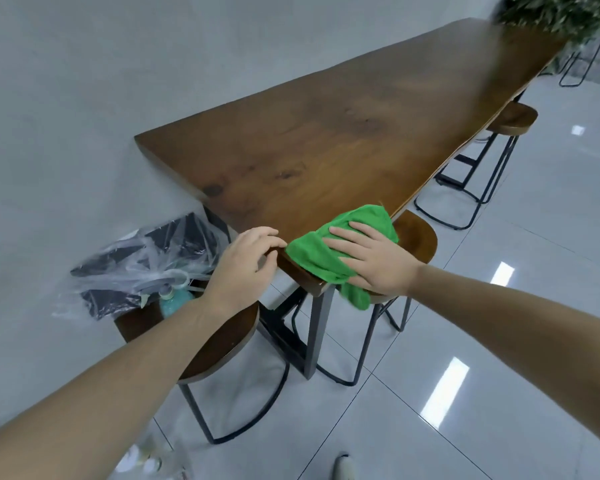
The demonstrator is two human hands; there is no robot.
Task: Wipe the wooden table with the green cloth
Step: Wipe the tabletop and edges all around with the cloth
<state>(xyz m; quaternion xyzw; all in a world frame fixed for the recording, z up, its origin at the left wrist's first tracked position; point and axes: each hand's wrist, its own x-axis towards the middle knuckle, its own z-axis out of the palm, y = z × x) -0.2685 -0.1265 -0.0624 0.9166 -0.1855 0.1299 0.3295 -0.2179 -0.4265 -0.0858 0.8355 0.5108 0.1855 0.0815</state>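
fingers of my right hand (371,261) are spread flat and slightly apart, pressing the green cloth (329,251) down on the near corner of the wooden table (326,143). not pinching it, just palm and straight fingers on top. one tail of the cloth hangs off the edge over the stool (420,233) tucked under there. my left hand (246,261) has its fingers curled over the table's end edge right beside the cloth, thumb side tucked under as far as i can tell, bracing me.

so the cloth is bunched up at the corner and nearly the whole long top stretches away toward the plant (561,12), which looks like most of the job to me. tips for this bit imo: flatten the cloth out more so it covers a wider strip, keep even palm pressure, and go in long overlapping passes along the grain. watch that dangling tail, it could drag the cloth off the edge. the bagged stuff (146,258) on the other stool is well out of the way.
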